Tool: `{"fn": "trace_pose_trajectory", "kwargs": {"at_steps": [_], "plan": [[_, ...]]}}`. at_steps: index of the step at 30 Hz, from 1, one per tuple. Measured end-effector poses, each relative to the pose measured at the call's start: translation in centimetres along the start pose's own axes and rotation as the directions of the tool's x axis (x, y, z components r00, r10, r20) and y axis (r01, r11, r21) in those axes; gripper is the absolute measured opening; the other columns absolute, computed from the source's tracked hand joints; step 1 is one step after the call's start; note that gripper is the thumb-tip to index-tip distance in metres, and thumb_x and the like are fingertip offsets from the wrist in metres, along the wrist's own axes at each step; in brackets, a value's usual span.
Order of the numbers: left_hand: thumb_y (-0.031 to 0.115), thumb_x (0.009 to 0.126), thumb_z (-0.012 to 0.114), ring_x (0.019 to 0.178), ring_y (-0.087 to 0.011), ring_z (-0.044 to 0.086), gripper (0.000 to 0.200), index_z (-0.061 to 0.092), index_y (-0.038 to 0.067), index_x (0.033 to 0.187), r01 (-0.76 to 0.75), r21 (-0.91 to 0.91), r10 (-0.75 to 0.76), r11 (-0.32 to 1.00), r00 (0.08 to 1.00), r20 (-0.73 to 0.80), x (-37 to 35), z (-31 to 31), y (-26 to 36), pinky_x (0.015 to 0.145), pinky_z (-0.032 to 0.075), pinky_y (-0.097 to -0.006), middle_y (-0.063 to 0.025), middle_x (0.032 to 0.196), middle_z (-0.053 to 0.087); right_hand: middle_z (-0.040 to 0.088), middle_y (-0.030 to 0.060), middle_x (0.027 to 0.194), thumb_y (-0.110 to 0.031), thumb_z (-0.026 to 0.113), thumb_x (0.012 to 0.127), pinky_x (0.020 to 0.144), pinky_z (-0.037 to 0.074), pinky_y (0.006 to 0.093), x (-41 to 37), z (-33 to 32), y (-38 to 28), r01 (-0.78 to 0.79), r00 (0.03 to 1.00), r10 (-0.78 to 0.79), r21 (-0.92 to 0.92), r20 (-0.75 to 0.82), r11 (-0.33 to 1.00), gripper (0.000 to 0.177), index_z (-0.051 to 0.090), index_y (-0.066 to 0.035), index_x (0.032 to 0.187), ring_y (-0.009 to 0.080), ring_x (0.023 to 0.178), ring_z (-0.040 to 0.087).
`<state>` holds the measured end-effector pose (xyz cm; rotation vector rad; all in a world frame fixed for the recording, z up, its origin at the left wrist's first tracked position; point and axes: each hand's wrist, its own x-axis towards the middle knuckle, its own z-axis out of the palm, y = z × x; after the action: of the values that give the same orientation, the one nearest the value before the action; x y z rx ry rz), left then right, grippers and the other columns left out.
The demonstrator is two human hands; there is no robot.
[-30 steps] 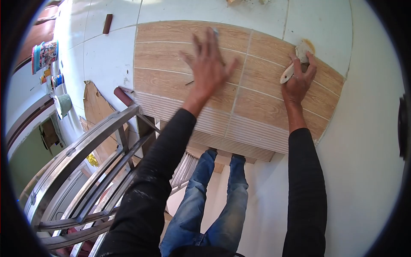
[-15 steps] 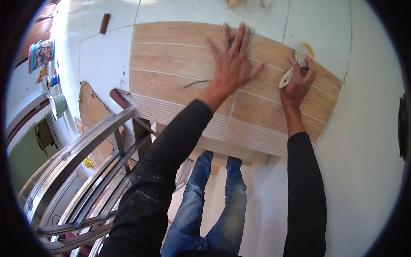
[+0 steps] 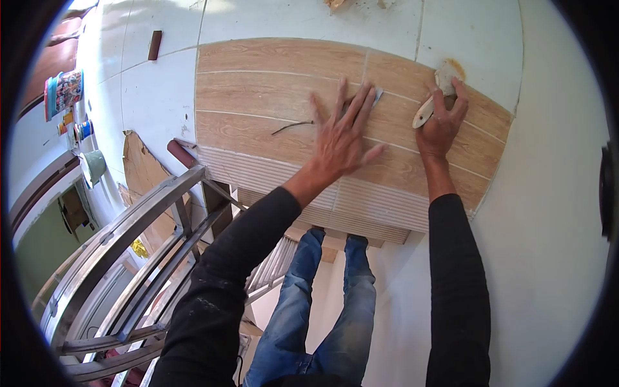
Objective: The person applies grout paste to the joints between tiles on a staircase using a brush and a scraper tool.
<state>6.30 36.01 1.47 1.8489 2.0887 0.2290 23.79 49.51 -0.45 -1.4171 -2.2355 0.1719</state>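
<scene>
My left hand [image 3: 345, 135] is spread over the wood-look tiles [image 3: 258, 90], slightly blurred, with the thumb out to the side. A small pale bluish edge [image 3: 378, 95] shows beside its fingertips; most of that piece is hidden under the fingers and I cannot name it. To the right, my right hand [image 3: 445, 126] is closed round a paintbrush [image 3: 423, 115]. Its pale handle with a hole points toward me, and the whitish, brown-edged head lies toward the far edge of the tiles. A thin dark strip [image 3: 291, 126] lies on the tiles left of my left hand.
A metal railing [image 3: 122, 232] rises at the left, near torn cardboard [image 3: 142, 161] and a dark red tube [image 3: 181, 153]. Ribbed step edging [image 3: 271, 169] drops toward my feet. A white wall [image 3: 548, 193] borders the right side. Buckets [image 3: 68, 90] stand far left.
My left hand has slid toward me and slightly left across the tiles, exposing more of the pale edge. The right hand keeps its hold on the paintbrush; the view has shifted a little.
</scene>
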Motion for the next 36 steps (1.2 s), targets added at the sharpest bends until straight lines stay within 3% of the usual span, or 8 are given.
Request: {"fn": "trace_pose_trajectory", "kwargs": {"at_steps": [5, 8, 14, 17, 21, 27, 33, 36], "plan": [[0.075, 0.091, 0.059, 0.164, -0.0390, 0.002, 0.107, 0.027, 0.008, 0.168, 0.075, -0.005, -0.074, 0.997, 0.972, -0.223, 3.6, 0.8, 2.2, 0.112, -0.002, -0.0882, -0.0082, 0.177, 0.020, 0.046, 0.0165, 0.145, -0.009, 0.069, 0.095, 0.113, 0.046, 0.0525, -0.2, 0.2, 0.1, 0.000, 1.000, 0.000, 0.040, -0.012, 0.999, 0.024, 0.077, -0.015, 0.118, 0.0411, 0.138, 0.048], [0.070, 0.094, 0.059, 0.164, -0.0410, -0.001, 0.102, 0.026, 0.007, 0.168, 0.039, -0.111, -0.038, 0.993, 0.999, 0.015, -4.1, 2.6, 4.9, 0.111, -0.001, -0.0896, -0.0080, 0.177, 0.020, 0.047, 0.0167, 0.145, -0.009, 0.069, 0.095, 0.113, 0.046, 0.0524, -0.1, 0.1, 0.1, 0.015, 1.000, -0.015, 0.009, -0.015, 1.000, 0.025, 0.077, -0.015, 0.118, 0.0414, 0.138, 0.048], [0.065, 0.101, 0.049, 0.164, -0.0403, -0.002, 0.091, 0.026, 0.008, 0.168, 0.115, 0.032, -0.110, 0.993, 0.983, -0.144, 4.8, 1.6, 4.0, 0.113, -0.010, -0.0862, -0.0072, 0.178, 0.017, 0.047, 0.0168, 0.144, -0.009, 0.070, 0.095, 0.112, 0.047, 0.0510, -0.3, 0.2, 0.2, 0.000, 1.000, 0.001, 0.044, -0.028, 0.999, 0.026, 0.077, -0.017, 0.118, 0.0410, 0.137, 0.048], [0.059, 0.102, 0.050, 0.163, -0.0426, 0.000, 0.088, 0.025, 0.007, 0.168, -0.070, -0.111, 0.060, 0.991, 0.994, -0.090, -0.7, 3.1, 5.2, 0.112, -0.005, -0.0881, -0.0083, 0.178, 0.018, 0.047, 0.0169, 0.144, -0.010, 0.071, 0.095, 0.112, 0.048, 0.0506, -0.3, 0.3, 0.3, -0.001, 1.000, 0.003, 0.076, -0.030, 0.997, 0.024, 0.077, -0.017, 0.118, 0.0410, 0.136, 0.049], [0.061, 0.102, 0.049, 0.164, -0.0416, -0.001, 0.089, 0.024, 0.008, 0.168, 0.129, 0.006, -0.127, 0.992, 0.978, -0.165, 2.0, 0.3, -0.5, 0.112, -0.011, -0.0872, -0.0070, 0.178, 0.015, 0.047, 0.0171, 0.144, -0.010, 0.071, 0.096, 0.112, 0.047, 0.0505, -0.8, 0.4, 0.5, 0.007, 0.999, -0.005, 0.072, -0.036, 0.997, 0.023, 0.077, -0.017, 0.117, 0.0407, 0.136, 0.049], [0.063, 0.096, 0.059, 0.164, -0.0412, 0.000, 0.097, 0.024, 0.010, 0.169, 0.112, -0.048, -0.112, 0.993, 0.994, 0.009, -3.9, 0.5, 1.6, 0.110, -0.001, -0.0912, -0.0075, 0.178, 0.017, 0.047, 0.0164, 0.143, -0.010, 0.071, 0.097, 0.111, 0.047, 0.0504, -0.3, 0.6, 0.4, 0.005, 0.999, -0.003, 0.040, -0.043, 0.999, 0.023, 0.077, -0.017, 0.117, 0.0395, 0.135, 0.049], [0.069, 0.094, 0.059, 0.164, -0.0415, 0.000, 0.103, 0.024, 0.008, 0.169, 0.159, 0.006, -0.156, 0.987, 0.975, -0.160, -2.9, 1.3, 3.2, 0.110, -0.002, -0.0905, -0.0092, 0.178, 0.016, 0.047, 0.0159, 0.142, -0.012, 0.071, 0.097, 0.110, 0.049, 0.0502, -0.3, 0.3, 0.4, 0.039, 0.998, -0.036, 0.055, -0.056, 0.998, 0.023, 0.077, -0.018, 0.118, 0.0391, 0.134, 0.050], [0.067, 0.096, 0.057, 0.163, -0.0450, 0.002, 0.100, 0.026, 0.003, 0.167, 0.193, -0.053, -0.193, 0.980, 0.981, -0.003, -6.8, 1.7, 4.2, 0.109, 0.005, -0.0917, -0.0144, 0.176, 0.019, 0.048, 0.0165, 0.143, -0.011, 0.071, 0.097, 0.109, 0.049, 0.0501, -0.4, 0.5, 0.3, 0.015, 1.000, -0.014, 0.025, -0.027, 1.000, 0.022, 0.078, -0.017, 0.117, 0.0395, 0.134, 0.050]]}}
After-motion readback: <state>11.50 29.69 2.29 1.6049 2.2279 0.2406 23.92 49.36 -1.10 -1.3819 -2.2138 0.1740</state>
